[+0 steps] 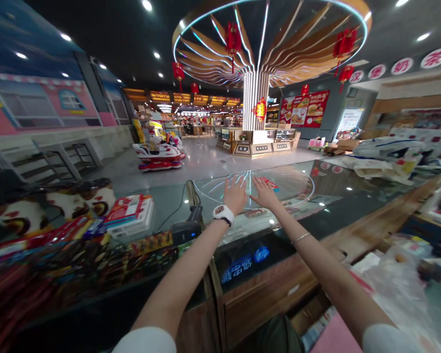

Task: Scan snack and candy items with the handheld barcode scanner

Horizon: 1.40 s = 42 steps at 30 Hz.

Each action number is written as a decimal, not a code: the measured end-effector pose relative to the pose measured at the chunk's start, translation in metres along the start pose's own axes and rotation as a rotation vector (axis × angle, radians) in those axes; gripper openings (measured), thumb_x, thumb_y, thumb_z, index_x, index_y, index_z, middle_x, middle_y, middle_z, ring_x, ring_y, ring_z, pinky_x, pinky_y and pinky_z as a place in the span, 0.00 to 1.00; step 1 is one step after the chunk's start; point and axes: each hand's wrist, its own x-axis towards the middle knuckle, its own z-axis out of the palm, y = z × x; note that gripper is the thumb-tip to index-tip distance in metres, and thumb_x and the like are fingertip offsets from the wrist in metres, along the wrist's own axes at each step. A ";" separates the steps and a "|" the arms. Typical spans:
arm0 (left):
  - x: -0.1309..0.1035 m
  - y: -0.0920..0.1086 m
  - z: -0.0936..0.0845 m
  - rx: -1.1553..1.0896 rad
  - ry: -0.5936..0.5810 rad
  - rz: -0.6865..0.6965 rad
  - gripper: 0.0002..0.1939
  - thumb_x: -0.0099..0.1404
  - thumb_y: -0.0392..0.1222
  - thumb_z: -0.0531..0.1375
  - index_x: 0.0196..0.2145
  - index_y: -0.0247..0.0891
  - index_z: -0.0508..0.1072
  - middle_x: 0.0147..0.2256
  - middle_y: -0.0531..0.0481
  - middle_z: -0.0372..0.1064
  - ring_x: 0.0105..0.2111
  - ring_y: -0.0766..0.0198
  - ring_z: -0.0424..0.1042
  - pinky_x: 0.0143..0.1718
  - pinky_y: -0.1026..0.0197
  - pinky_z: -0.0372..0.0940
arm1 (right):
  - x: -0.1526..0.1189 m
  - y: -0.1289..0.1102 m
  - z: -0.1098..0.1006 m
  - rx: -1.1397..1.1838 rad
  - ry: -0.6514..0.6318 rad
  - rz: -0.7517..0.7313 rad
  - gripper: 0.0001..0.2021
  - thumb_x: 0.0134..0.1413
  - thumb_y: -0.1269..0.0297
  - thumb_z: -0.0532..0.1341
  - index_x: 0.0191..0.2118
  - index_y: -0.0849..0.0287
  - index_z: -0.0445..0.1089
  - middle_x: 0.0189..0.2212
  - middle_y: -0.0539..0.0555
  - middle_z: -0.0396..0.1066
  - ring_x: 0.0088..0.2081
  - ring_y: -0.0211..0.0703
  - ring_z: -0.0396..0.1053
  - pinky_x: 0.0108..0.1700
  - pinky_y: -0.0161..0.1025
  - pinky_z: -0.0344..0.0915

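Both my arms reach forward over a glass counter (338,196) that mirrors the ceiling lights. My left hand (235,195), with a white watch (223,213) on its wrist, has its fingers stretched out and holds nothing. Beside it my right hand (264,194) is also flat with fingers extended and nothing in it; a thin bracelet (303,237) circles that forearm. Whether the palms touch the glass I cannot tell. Just behind my right hand lies a small red and blue packet (271,184), partly hidden by the fingers.
Left of my arms stand a black scanner-like device (185,230), stacked red and white boxes (129,214) and many packaged snacks (95,255). Plastic bags (389,152) sit at the counter's far right. Beyond are a ride-on toy (159,154) and a lit kiosk (257,142).
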 end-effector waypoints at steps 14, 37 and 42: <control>-0.107 -0.081 -0.091 0.172 0.004 -0.168 0.26 0.72 0.42 0.47 0.64 0.35 0.64 0.67 0.42 0.57 0.68 0.45 0.52 0.70 0.35 0.40 | -0.017 -0.153 -0.035 0.192 0.098 -0.419 0.36 0.61 0.59 0.56 0.72 0.60 0.47 0.72 0.59 0.47 0.72 0.53 0.43 0.71 0.58 0.40; -0.212 -0.200 -0.109 0.290 0.057 -0.619 0.26 0.70 0.42 0.49 0.64 0.36 0.64 0.66 0.38 0.58 0.67 0.45 0.54 0.68 0.34 0.45 | -0.002 -0.362 0.004 0.334 -0.103 -0.475 0.37 0.57 0.79 0.51 0.72 0.60 0.47 0.72 0.59 0.45 0.71 0.56 0.47 0.67 0.60 0.55; -0.222 -0.203 -0.107 0.281 -0.002 -0.601 0.29 0.67 0.38 0.52 0.65 0.36 0.62 0.68 0.39 0.55 0.68 0.46 0.53 0.69 0.34 0.43 | 0.005 -0.379 0.022 0.363 -0.122 -0.463 0.36 0.56 0.80 0.50 0.71 0.61 0.49 0.72 0.61 0.47 0.71 0.58 0.48 0.65 0.61 0.58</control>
